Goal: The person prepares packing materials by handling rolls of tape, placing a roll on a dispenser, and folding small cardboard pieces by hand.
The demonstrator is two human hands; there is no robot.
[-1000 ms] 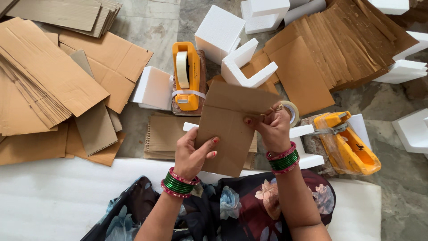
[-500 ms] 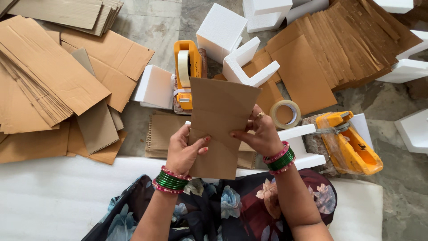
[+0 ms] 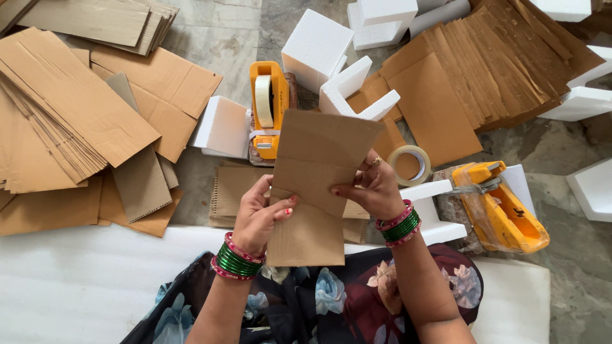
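1. Person seated on the floor, both hands raised in front of the lap, holding one flat cardboard piece (image 3: 315, 185) upright between them.
2. Left hand (image 3: 260, 213): grip closed on the cardboard's left edge, thumb across the front face, fingers behind. Green and pink bangles at the wrist.
3. Right hand (image 3: 373, 188): grip closed on the right edge at about mid-height, thumb on the front, a ring showing on one finger. Same bangles.
4. The cardboard stands tilted slightly, top corner leaning right, with a crease line across its middle. Its lower edge hangs over the floral dress.
5. Behind it on the floor: an orange tape dispenser (image 3: 268, 108) just beyond the top edge, a loose tape roll (image 3: 410, 164) close by the right hand.
6. A second orange dispenser (image 3: 503, 207) wrapped in plastic lies to the right, well apart.
7. White foam blocks (image 3: 317, 48) further back; stacks of flat cardboard sheets (image 3: 70, 121) far left and upper right.
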